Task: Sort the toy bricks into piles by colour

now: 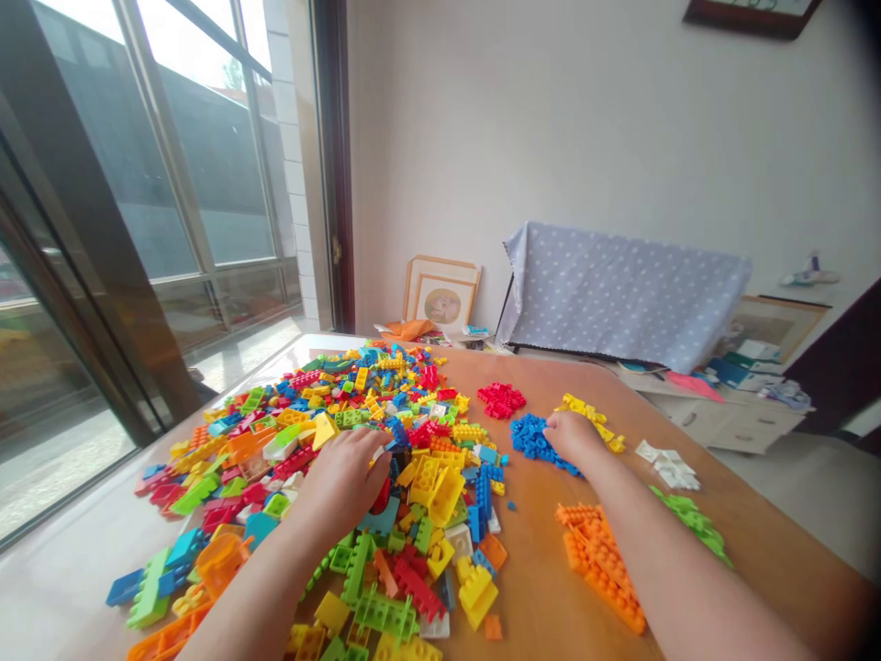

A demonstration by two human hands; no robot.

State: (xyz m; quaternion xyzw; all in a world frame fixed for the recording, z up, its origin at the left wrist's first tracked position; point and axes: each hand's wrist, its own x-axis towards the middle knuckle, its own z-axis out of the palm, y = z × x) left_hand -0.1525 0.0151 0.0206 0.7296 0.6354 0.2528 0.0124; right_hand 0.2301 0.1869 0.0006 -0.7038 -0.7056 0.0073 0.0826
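Over the large mixed pile of toy building bricks [427, 477], my left hand [348, 473] reaches in with fingers bent down. A dark blue brick [397, 433] is at its fingertips, seemingly pinched; the thumb's contact is partly hidden. My right hand [575, 437] is closed at the right edge of a small heap of blue bricks [533, 435]. Whatever its fingers hold, if anything, is hidden. Yellow bricks [596, 418] lie just behind that hand, and orange bricks [597, 560] are grouped nearer, beside the right forearm.
Separate heaps of red bricks [502, 400], white bricks [669, 465] and green bricks [695, 521] lie on the brown table [533, 588]. Windows [206, 165] are at left. Beyond the table stand a dotted cloth cover [619, 294], a framed picture [441, 292] and a white cabinet [730, 424].
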